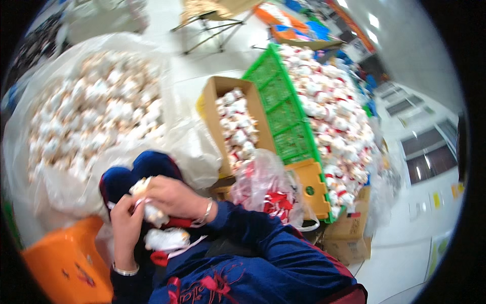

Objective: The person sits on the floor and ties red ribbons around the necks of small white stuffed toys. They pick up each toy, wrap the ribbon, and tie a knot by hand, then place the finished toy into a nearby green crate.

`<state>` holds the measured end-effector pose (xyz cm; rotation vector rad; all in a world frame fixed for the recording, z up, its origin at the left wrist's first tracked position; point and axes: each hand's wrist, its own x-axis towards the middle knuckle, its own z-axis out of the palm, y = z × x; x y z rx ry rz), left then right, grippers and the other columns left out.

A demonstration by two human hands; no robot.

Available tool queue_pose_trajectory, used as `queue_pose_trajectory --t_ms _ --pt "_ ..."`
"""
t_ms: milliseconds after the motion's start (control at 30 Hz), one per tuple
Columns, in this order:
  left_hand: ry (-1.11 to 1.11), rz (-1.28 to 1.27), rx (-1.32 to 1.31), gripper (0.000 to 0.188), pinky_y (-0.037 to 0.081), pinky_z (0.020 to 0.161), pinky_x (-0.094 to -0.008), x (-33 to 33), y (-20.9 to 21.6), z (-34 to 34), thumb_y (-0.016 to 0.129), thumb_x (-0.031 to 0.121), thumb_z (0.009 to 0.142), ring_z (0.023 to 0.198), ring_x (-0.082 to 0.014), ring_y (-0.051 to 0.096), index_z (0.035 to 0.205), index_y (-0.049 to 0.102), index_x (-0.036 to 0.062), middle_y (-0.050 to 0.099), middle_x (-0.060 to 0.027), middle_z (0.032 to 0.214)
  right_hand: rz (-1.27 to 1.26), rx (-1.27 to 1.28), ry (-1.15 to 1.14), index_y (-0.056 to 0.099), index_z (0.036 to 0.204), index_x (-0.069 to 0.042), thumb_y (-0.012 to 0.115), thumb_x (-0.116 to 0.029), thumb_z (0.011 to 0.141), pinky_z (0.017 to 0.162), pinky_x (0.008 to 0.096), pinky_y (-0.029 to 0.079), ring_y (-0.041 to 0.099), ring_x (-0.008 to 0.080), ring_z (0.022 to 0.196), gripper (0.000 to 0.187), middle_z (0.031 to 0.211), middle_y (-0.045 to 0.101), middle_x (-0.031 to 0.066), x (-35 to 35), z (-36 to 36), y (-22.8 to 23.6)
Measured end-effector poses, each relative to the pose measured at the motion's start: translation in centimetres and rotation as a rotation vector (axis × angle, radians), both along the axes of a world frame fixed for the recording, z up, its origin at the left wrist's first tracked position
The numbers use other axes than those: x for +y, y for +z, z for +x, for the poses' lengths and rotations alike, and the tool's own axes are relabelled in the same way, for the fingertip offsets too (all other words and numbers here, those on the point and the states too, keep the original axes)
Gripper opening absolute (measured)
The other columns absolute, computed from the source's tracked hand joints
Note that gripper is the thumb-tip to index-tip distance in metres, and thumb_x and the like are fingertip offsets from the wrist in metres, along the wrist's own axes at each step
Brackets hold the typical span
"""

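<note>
Over my lap, both hands are on a small white plush toy [156, 215] with a tan patch at its top end. My left hand [126, 220] is closed in a pinch on a thin pale ribbon at the toy's middle. Around the toy's upper part curls my right hand [174, 196], its fingers closed and partly hiding it. Just below, a second white plush toy [167, 239] lies on my lap, beside a red piece of cloth [159, 258] and a loose pale strip [188, 247].
To the left spreads a big clear plastic bag [48, 195] heaped with white-and-tan plush toys. Ahead stand a cardboard box [263, 119] and a green crate [277, 96], plush toys with red bits beyond it. A clear bag of red pieces [260, 175] and an orange stool [71, 261] are close by.
</note>
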<state>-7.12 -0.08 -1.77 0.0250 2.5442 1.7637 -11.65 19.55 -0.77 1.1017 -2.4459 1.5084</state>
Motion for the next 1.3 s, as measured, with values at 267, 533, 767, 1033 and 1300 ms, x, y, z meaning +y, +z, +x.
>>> queue_pose_trajectory --t_ms 267,533,767,1033,1300 --pt "-0.013 0.316 -0.179 0.011 0.041 0.063 -0.0194 0.1 -0.8 -1.7 0.068 0.008 0.096 0.072 -0.0016 0.05 0.09 0.067 -0.0005 0.06 0.0058 0.079 0.208 -0.084 -0.051 0.065 0.091 -0.005 0.067 -0.015 0.088 0.076 0.0439 0.048 0.058 0.0336 0.088 0.011 0.09 0.057 0.012 -0.4 -0.7 -1.3" --pt "-0.059 0.072 -0.112 0.008 0.042 0.063 -0.0232 -1.0 -0.9 -1.6 0.071 0.003 0.091 0.071 -0.0059 0.05 0.088 0.066 -0.0025 0.057 0.0006 0.079 -0.121 -0.252 0.032 0.062 0.088 -0.003 0.071 -0.014 0.089 0.071 0.0405 0.046 0.059 0.0334 0.082 0.015 0.089 0.057 0.0136 -0.1 -0.7 -1.6" --pt "-0.096 -0.036 -0.036 0.006 0.042 0.063 -0.0244 -1.2 -0.3 -1.7 0.069 0.001 0.091 0.07 -0.0079 0.052 0.09 0.066 -0.0034 0.058 -0.0022 0.078 -0.154 -0.269 0.073 0.064 0.089 -0.003 0.07 -0.012 0.09 0.074 0.0389 0.047 0.06 0.0303 0.084 0.012 0.093 0.057 0.0111 -0.1 -1.0 -0.8" --pt "-0.037 0.115 -0.244 0.015 0.043 0.061 -0.0213 -1.4 1.4 -1.1 0.06 0.011 0.101 0.069 -0.0049 0.054 0.099 0.069 -0.0006 0.063 0.0015 0.079 -0.104 -0.104 0.11 0.064 0.086 -0.004 0.07 -0.011 0.086 0.077 0.0411 0.05 0.062 0.0319 0.09 0.009 0.099 0.064 0.0102 -0.7 -0.8 -1.3" --pt "-0.033 0.085 -0.225 0.015 0.043 0.055 -0.0203 -0.9 2.6 -1.2 0.059 0.013 0.102 0.068 -0.0044 0.057 0.097 0.067 0.0017 0.064 0.0001 0.077 -0.004 -0.099 0.211 0.065 0.084 -0.004 0.07 -0.011 0.084 0.077 0.0423 0.05 0.063 0.0326 0.086 0.008 0.091 0.066 0.0109 -0.5 -1.6 -0.6"
